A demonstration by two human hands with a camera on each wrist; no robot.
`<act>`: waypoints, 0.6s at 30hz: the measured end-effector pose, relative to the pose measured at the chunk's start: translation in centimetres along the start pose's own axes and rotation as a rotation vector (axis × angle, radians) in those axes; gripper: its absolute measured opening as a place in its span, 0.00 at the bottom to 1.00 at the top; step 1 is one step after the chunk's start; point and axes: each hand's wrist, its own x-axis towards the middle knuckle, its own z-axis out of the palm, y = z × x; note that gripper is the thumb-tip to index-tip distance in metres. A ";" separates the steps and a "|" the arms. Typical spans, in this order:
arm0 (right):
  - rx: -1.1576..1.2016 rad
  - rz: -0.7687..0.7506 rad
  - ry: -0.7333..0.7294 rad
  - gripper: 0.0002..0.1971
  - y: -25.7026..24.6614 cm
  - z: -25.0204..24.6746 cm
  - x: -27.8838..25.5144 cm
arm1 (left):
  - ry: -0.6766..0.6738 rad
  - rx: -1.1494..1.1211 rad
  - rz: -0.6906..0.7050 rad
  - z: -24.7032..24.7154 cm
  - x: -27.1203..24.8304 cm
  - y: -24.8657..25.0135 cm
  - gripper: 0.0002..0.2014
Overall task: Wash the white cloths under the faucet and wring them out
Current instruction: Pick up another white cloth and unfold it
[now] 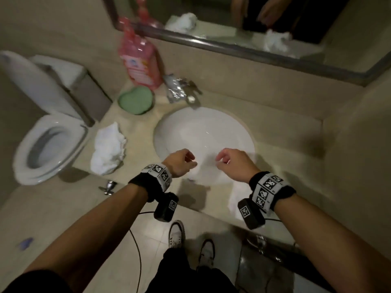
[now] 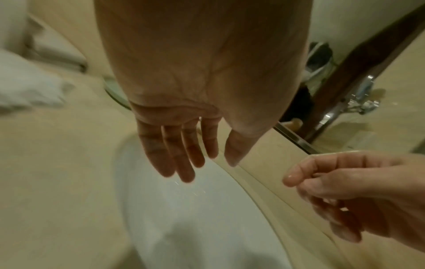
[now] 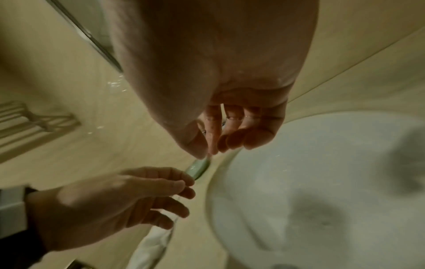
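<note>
From the head view: both hands hovering over the near rim of the white sink (image 1: 203, 132), left hand (image 1: 179, 162) and right hand (image 1: 233, 163) empty, fingers loosely curled, a gap between them. One crumpled white cloth (image 1: 109, 148) heaped on the counter's left edge, just beside the basin; another white cloth (image 1: 238, 199) draped over the counter's front edge below the right wrist. Faucet (image 1: 191, 96) at the back edge, no stream visible. Pink bottle (image 1: 140, 62) and green dish (image 1: 135, 100) in the back left corner, toilet (image 1: 48, 144) beyond the counter's left end. From the left wrist view: left hand (image 2: 184, 151) relaxed, fingers nearly straight and pointing down over the basin, nothing held; right hand (image 2: 340, 191) at lower right, fingers lightly bent, empty. From the right wrist view: right hand (image 3: 227, 134) with fingers curled inward and thumb near them, wet-looking, gripping nothing; left hand (image 3: 128, 200) below it, loose; a strip of cloth (image 3: 151, 243) hanging at the counter's front edge. Likely soft and limp, heavy and clingy if soaked, not fragile. Best gathered by a thick bunched fold, then gripped at two ends for twisting.
</note>
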 end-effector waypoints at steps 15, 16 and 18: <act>-0.038 -0.107 -0.350 0.23 -19.0 18.4 17.2 | 0.303 0.158 -0.508 -15.5 2.8 -21.5 0.30; -0.029 -0.091 -0.368 0.26 -20.9 21.4 20.6 | 0.242 0.152 -0.546 -17.4 4.4 -24.3 0.28; 0.021 -0.077 -0.337 0.32 -21.0 21.2 20.5 | 0.188 0.133 -0.483 -17.0 4.6 -23.8 0.24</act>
